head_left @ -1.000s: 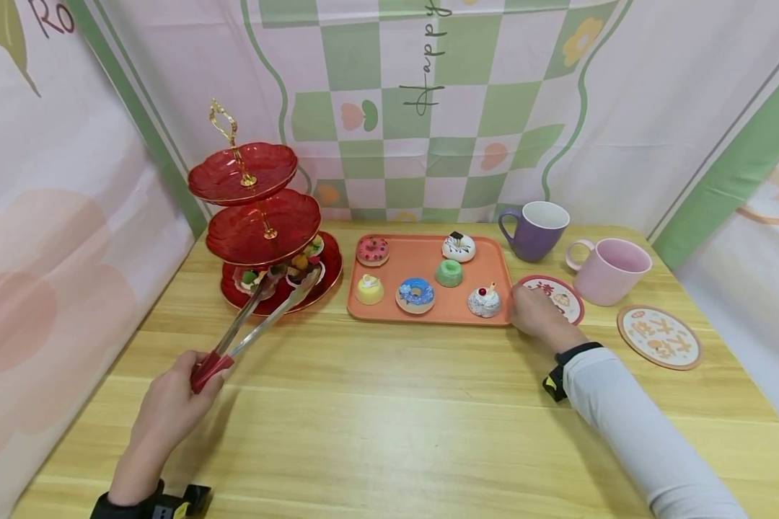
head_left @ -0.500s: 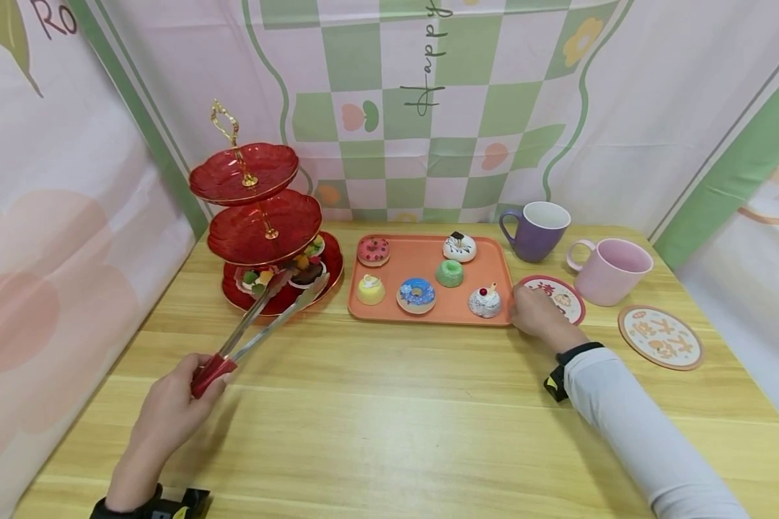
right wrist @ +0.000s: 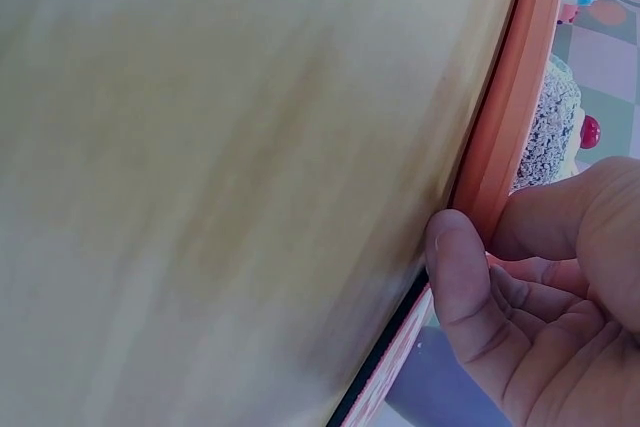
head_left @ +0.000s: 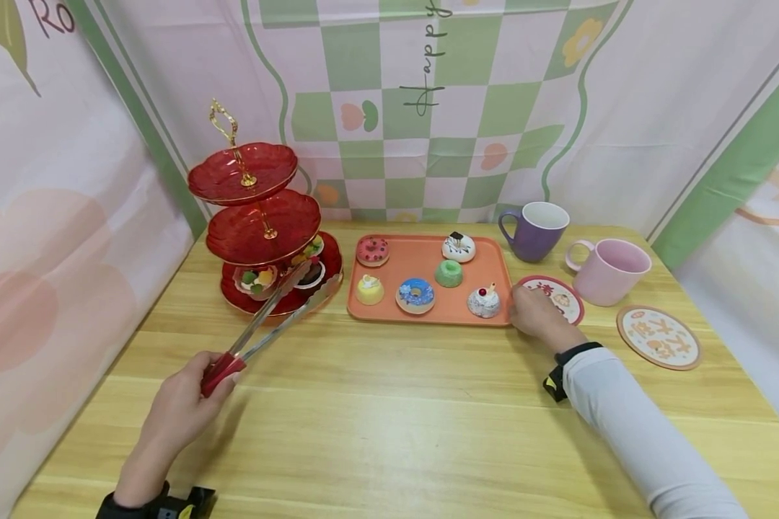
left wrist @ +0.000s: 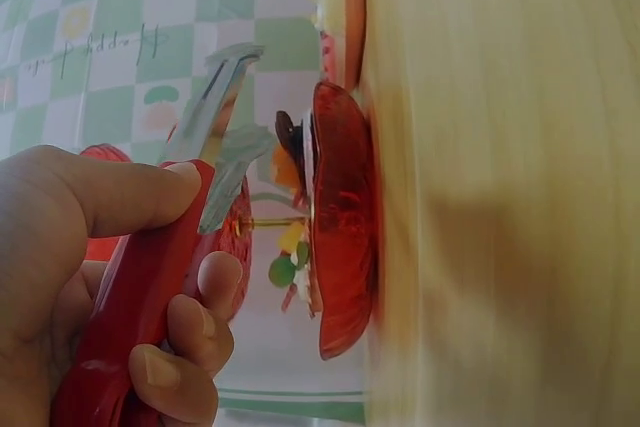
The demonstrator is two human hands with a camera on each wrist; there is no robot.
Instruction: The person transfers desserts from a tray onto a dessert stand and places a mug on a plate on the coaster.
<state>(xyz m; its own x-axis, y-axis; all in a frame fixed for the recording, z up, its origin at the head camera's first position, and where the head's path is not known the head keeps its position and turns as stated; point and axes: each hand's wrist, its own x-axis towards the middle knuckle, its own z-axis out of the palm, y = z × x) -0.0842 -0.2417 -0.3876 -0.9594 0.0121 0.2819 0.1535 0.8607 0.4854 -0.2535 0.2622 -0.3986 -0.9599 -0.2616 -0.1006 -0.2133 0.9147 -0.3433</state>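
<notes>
My left hand (head_left: 185,404) grips red-handled metal tongs (head_left: 262,328). Their tips are apart over the front right of the lowest plate (head_left: 333,252) of a red three-tier stand. In the left wrist view nothing shows between the tong tips. On that plate sit a dark chocolate tart (head_left: 311,275), partly behind the tongs, and a fruit tart (head_left: 257,281) to its left. Another fruit tart (head_left: 313,247) lies farther back. My right hand (head_left: 537,316) pinches the near right corner of an orange tray (head_left: 389,311), with thumb and finger on its rim (right wrist: 490,172) in the right wrist view.
The tray carries a blue donut (head_left: 415,295), a pink donut (head_left: 373,251) and several other small cakes. A purple mug (head_left: 539,234) and a pink mug (head_left: 610,274) stand to its right. One round coaster (head_left: 574,303) lies beside my right hand, another (head_left: 660,337) farther right.
The tongs have shifted right, and the dark tart shows more fully on the lowest plate. My left hand moved slightly right with them. My right hand stays at the tray corner.
</notes>
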